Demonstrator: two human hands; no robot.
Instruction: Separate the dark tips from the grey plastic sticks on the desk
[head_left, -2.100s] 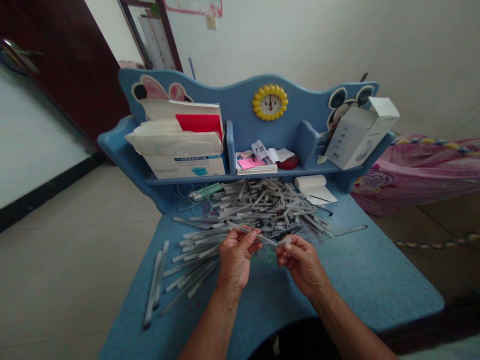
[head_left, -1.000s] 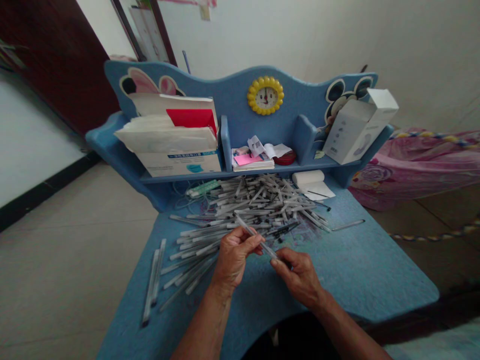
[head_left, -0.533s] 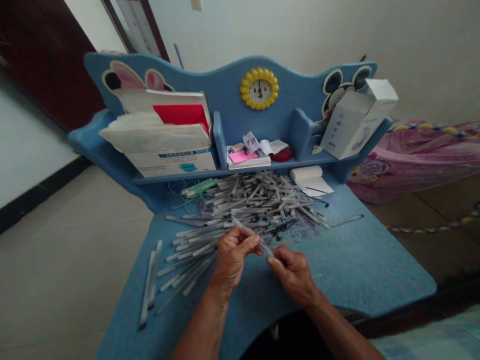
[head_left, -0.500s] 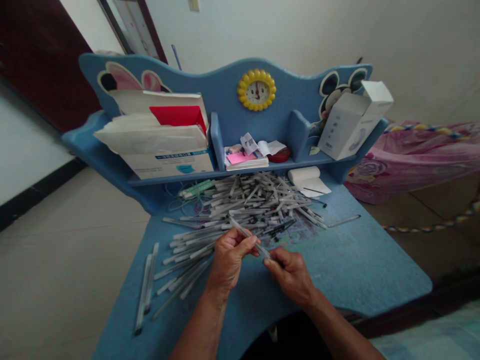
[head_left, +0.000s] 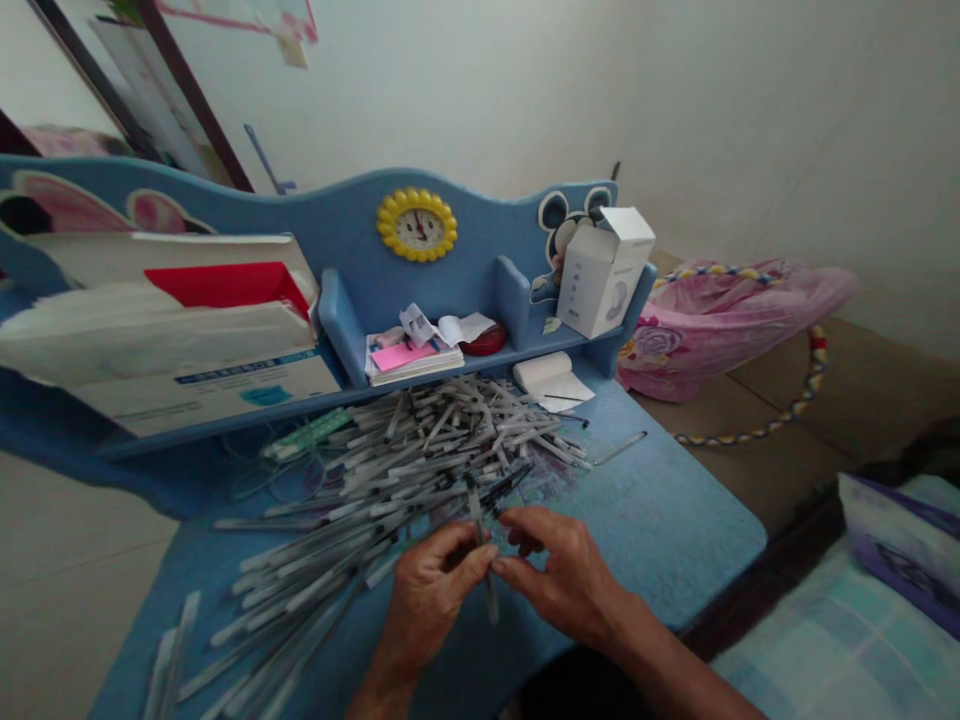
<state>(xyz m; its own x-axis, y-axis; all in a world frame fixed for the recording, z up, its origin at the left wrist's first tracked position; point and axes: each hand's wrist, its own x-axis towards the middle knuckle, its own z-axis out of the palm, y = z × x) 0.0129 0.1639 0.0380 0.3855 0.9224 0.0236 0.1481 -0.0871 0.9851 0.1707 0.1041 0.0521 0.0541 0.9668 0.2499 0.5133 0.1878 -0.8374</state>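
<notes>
at the far left, a carton (head_left: 225, 397) stands on the shelf of the blue desk (head_left: 660, 530), with papers (head_left: 165, 335) and a red folder (head_left: 225, 285) at it; below, two loose pens (head_left: 184, 630) lie side by side near the front edge, partly cut off by the frame. next comes a green-and-white object (head_left: 311, 435) with pale cords under the shelf, and in front of it a loose fan of pens (head_left: 322, 550) spreads across the desktop. to the right of that fan, the left hand (head_left: 431, 590) pinches a clear pen (head_left: 475, 508) between thumb and fingers; the pen is in front of the heap, its dark end pointing away from the person and its other end sticking out below the thumb. behind it the large heap of pens (head_left: 442, 425) lies tangled under the middle shelf, which bears a stack of booklets (head_left: 416, 368), below a yellow clock (head_left: 417, 225). the right hand (head_left: 559, 570) is just beside, thumb and forefinger parted, its thumb tip close to the pen; whether they touch, i cannot tell. farther right are a paper roll (head_left: 544, 370), a white box (head_left: 600, 280) on the shelf, and a lone pen (head_left: 621, 448) apart from the heap.
</notes>
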